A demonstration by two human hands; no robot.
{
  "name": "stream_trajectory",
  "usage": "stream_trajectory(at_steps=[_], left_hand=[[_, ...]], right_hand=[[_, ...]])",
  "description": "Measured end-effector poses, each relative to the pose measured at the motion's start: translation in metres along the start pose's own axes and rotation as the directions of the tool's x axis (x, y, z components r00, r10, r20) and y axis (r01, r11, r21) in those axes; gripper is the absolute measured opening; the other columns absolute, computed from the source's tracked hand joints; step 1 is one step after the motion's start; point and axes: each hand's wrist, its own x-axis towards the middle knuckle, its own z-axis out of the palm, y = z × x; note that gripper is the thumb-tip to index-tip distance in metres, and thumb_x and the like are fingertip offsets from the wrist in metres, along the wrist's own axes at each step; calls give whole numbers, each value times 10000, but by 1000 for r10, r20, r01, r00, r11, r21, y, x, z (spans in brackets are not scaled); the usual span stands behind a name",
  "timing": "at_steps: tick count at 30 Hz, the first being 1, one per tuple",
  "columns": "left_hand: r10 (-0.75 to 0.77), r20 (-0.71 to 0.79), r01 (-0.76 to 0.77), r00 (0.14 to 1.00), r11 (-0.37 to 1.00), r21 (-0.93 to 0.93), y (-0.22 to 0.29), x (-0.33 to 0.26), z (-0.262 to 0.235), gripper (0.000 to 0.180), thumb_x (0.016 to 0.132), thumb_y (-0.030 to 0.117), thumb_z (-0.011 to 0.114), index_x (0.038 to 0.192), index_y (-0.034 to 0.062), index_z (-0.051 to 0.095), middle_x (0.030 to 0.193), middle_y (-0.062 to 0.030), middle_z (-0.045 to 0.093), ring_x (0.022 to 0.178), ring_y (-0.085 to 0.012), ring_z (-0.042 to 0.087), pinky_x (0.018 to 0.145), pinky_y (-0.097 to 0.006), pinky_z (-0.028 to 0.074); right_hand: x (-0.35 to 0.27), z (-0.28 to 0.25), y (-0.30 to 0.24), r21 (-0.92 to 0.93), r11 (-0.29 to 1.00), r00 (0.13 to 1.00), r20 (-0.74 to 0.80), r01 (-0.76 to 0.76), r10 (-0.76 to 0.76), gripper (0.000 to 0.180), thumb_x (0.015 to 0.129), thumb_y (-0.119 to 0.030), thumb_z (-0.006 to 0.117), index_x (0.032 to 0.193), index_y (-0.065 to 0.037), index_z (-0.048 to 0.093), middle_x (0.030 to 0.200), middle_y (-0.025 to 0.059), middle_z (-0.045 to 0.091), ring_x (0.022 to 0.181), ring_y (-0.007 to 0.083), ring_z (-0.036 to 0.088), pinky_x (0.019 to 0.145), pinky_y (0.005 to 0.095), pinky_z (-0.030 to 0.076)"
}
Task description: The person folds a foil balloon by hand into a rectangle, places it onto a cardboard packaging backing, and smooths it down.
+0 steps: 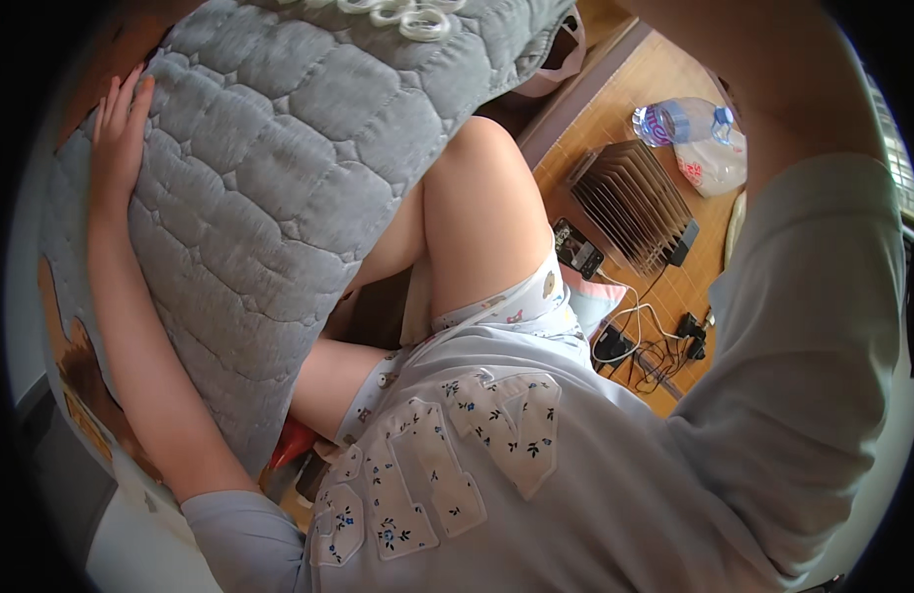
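Observation:
A grey quilted pad [269,168] slopes across the left half of the view and partly covers my legs. My left hand [123,133] lies on it near its far left edge, with the fingers stretched out and nothing in them. Several white loops or rings [424,24] sit on the pad at the top edge; what they belong to is cut off. Raised on the right, my right arm [773,59] passes out at the top, so my right hand is out of view.
On the wooden surface at right are a clear plastic bottle [679,123], a white plastic bag [712,163], a ribbed brown rack [635,206], a phone [577,247] and tangled cables [664,346]. A pale pink bag or bin [565,64] stands behind the pad.

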Motion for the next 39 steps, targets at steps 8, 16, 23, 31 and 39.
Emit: stream_trajectory(at_steps=[8,16,23,31,39], left_hand=[[-195,-56,192,979,980,-52,47,1,-21,522,1019,516,509,1417,183,570,1531,-162,479,1441,-386,410,1130,-496,404],[-422,11,423,906,906,-29,84,3,-54,618,992,623,495,1472,237,541,1596,-156,396,1511,-351,301,1170,-611,280],[-478,78,484,875,869,-102,100,9,-65,646,990,624,492,1474,198,535,1659,-179,286,1543,-364,229,1211,-622,203],[-498,129,513,857,847,-138,101,6,-74,638,997,619,479,1487,215,524,1661,-193,278,1553,-364,208,1220,-620,183],[-511,177,535,841,836,-127,103,10,-74,675,1005,656,423,1534,240,474,1667,-192,273,1574,-341,162,1235,-599,144]], right_hand=[[135,51,19,-149,939,951,54,310,-306,457,929,-216,652,1383,-175,631,1433,125,606,1303,267,589,973,429,536],[154,45,31,81,892,895,-85,444,-438,246,890,-416,700,1039,-223,737,998,50,734,942,307,698,832,441,553],[178,56,53,176,940,956,-70,292,-284,234,889,-365,705,1007,-169,749,991,83,744,942,317,710,803,436,561],[185,35,43,284,883,925,-48,374,-377,193,875,-289,721,1004,-148,752,980,71,742,920,269,725,794,409,565],[170,60,45,171,904,917,-157,392,-368,176,891,-238,707,1000,-104,741,952,98,731,901,310,707,767,430,561]])
